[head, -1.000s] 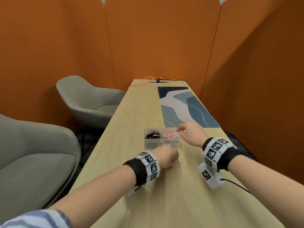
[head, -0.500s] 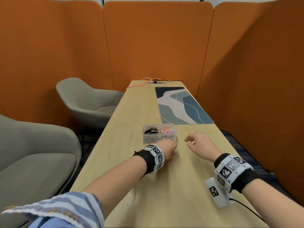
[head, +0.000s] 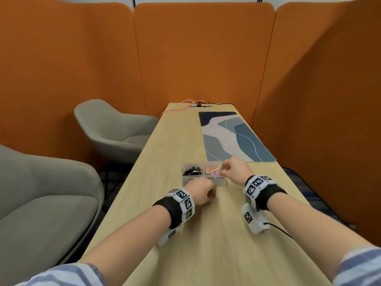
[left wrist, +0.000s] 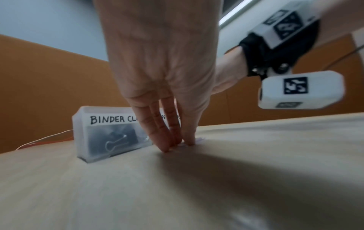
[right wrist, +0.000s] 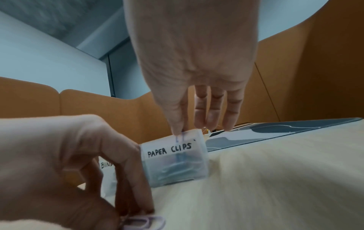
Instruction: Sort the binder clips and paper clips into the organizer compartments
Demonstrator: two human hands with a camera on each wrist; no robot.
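Note:
The clear two-compartment organizer (head: 218, 183) stands mid-table, with black binder clips (head: 191, 171) in its left compartment and coloured paper clips (head: 212, 170) in its right. My right hand (head: 221, 171) hovers over the compartment labelled PAPER CLIPS. Its thumb and forefinger pinch a blue paper clip (right wrist: 179, 140) at that compartment's rim (right wrist: 189, 132). My left hand (head: 213, 198) rests on the table just in front of the organizer (left wrist: 82, 132). Its curled fingertips (left wrist: 167, 146) pinch a lilac paper clip (right wrist: 143, 221) lying flat on the wood.
A blue patterned desk mat (head: 233, 137) lies beyond the organizer on the right. A power socket with an orange cable (head: 198, 105) sits at the table's far end. Two grey armchairs (head: 115, 129) stand left of the table; orange partitions enclose it.
My right hand drew back to the table in front of the organizer, then rose forward over the paper-clip compartment. My left hand stayed on the lilac clip. The head view tilted upward.

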